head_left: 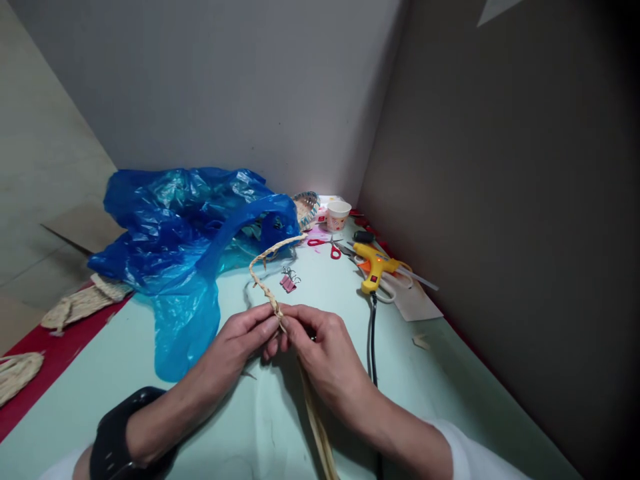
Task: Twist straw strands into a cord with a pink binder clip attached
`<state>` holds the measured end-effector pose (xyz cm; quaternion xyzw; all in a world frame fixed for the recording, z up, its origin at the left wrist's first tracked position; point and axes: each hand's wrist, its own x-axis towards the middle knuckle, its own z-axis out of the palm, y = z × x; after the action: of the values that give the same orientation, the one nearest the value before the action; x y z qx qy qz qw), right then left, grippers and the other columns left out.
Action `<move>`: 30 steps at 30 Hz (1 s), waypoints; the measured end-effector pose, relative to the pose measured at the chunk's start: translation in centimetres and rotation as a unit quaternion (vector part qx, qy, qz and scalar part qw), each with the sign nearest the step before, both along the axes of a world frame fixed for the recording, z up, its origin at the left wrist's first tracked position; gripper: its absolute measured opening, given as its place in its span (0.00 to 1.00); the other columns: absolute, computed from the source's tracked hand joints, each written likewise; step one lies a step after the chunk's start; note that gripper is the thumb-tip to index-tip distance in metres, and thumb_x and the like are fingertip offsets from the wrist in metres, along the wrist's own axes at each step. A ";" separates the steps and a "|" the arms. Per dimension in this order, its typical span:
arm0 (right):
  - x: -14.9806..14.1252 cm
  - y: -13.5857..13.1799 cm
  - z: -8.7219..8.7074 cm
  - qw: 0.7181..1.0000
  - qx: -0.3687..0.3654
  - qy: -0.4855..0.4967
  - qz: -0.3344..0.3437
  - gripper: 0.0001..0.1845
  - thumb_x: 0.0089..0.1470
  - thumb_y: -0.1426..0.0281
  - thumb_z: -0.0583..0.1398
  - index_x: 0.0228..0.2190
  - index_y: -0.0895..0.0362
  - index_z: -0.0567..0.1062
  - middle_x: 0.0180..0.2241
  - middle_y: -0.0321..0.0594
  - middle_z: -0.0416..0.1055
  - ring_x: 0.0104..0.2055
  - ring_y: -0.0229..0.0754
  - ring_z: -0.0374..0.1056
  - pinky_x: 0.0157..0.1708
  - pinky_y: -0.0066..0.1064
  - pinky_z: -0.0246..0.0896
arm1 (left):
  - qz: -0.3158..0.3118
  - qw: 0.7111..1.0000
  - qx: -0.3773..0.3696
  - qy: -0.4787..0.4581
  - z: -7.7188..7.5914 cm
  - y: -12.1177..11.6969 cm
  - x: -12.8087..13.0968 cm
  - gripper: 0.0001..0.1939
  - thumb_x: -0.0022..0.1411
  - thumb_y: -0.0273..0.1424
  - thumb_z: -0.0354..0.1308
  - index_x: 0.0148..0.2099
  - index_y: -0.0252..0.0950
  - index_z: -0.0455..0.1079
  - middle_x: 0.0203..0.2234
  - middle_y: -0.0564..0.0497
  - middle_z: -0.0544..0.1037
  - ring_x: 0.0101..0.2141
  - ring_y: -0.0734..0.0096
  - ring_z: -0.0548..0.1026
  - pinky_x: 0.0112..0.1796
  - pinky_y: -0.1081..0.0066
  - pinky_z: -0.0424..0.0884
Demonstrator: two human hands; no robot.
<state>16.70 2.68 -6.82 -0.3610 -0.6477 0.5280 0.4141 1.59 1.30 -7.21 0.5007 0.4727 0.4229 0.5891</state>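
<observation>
Straw-coloured braid [269, 293] is pinched between the closed thumbs and fingers of left hand [249, 331] and right hand [323, 343] — pale green tabletop [240, 420] beneath the braid, blue plastic bag [187, 233] to its left, grey wall [240, 87] beyond, darker wall [500, 187] to its right.

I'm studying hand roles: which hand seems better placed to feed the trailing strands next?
Probably the right hand: the strands pass closer to it than to the left hand, though both pinch the cord.
</observation>
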 end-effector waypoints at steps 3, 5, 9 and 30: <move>0.1 -0.3 0.3 0.998 0.026 -0.039 -0.031 0.14 0.60 0.73 0.54 0.36 0.57 0.80 0.25 0.35 0.72 0.27 0.35 0.66 0.31 0.24 0.60 | 0.038 0.998 -0.011 -0.046 0.6 -0.1 0.0 0.08 0.58 0.34 0.61 0.38 0.37 0.76 0.27 0.53 0.75 0.30 0.73 0.69 0.35 0.74 0.66; 0.1 -0.5 0.4 0.996 0.035 -0.066 -0.045 0.13 0.60 0.73 0.55 0.35 0.56 0.80 0.24 0.33 0.71 0.26 0.34 0.64 0.29 0.23 0.58 | 0.067 0.994 -0.021 -0.084 0.8 -0.1 0.0 0.06 0.56 0.33 0.63 0.35 0.37 0.77 0.28 0.53 0.76 0.32 0.72 0.72 0.36 0.74 0.68; 0.1 -0.6 0.1 0.993 0.044 -0.099 -0.044 0.14 0.60 0.72 0.54 0.28 0.57 0.77 0.22 0.33 0.69 0.24 0.33 0.60 0.27 0.24 0.54 | 0.107 0.985 -0.053 -0.126 0.9 0.1 -0.2 0.06 0.53 0.31 0.66 0.33 0.34 0.78 0.31 0.50 0.79 0.34 0.69 0.74 0.38 0.74 0.70; 0.6 0.5 -0.4 0.990 -0.072 -0.120 -0.005 0.16 0.61 0.68 0.52 0.23 0.58 0.69 0.20 0.31 0.65 0.22 0.30 0.57 0.22 0.22 0.49 | 0.191 0.977 -0.052 -0.078 1.6 4.3 -1.1 0.06 0.52 0.31 0.65 0.27 0.33 0.77 0.27 0.51 0.75 0.30 0.75 0.69 0.32 0.80 0.70</move>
<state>17.27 3.23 -7.22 -0.4536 -0.6515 0.5240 0.3086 0.45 5.59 -5.60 0.3352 0.5337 0.5402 0.5576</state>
